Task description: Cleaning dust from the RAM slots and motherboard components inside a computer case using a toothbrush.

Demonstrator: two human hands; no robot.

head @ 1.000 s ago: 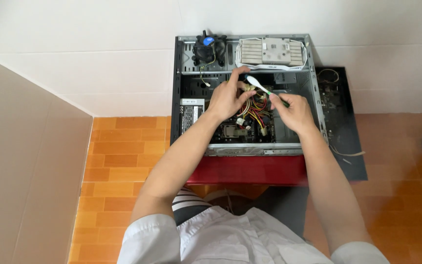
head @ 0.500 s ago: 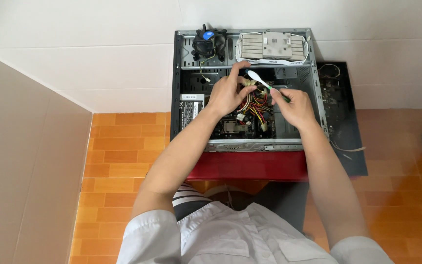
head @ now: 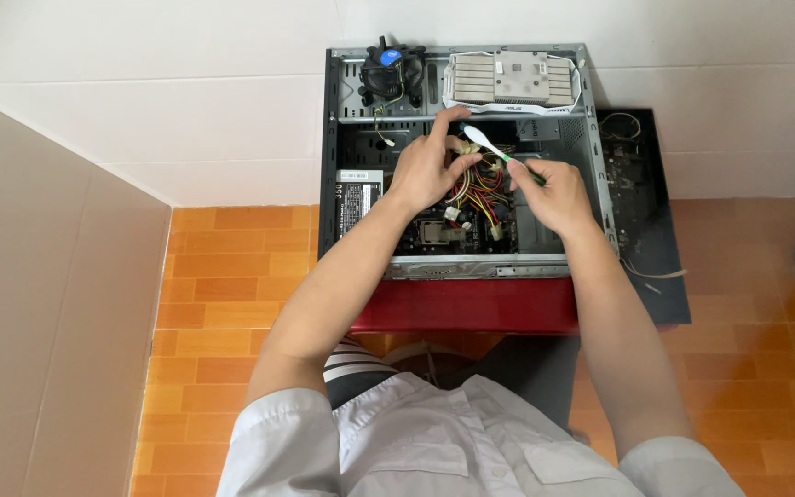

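I'm looking straight down at an orange tiled floor (head: 223, 304) that meets a white wall (head: 186, 110). On a low red stand (head: 466, 306) lies an open computer case (head: 328, 147) on its side, its inside facing up at me. Just beside it on the right a black side panel (head: 655, 230) lies flat.

Along the top edge of the case sit a grey graphics card (head: 508, 81) and, left of it, a round black cooler fan (head: 391, 78) with a blue centre.

Both arms reach into the middle of the case. My left hand (head: 430, 170) has its fingers closed around a bundle of red, yellow and black cables (head: 480, 193), lifting them slightly aside. My right hand (head: 554, 193) is clamped on the handle of a toothbrush (head: 494, 150), white with a green grip, the head pointing up and left so it sits right at the left hand's fingertips, over the cables. The two hands are close together, not quite touching. Whether the bristles touch anything, I cannot tell.
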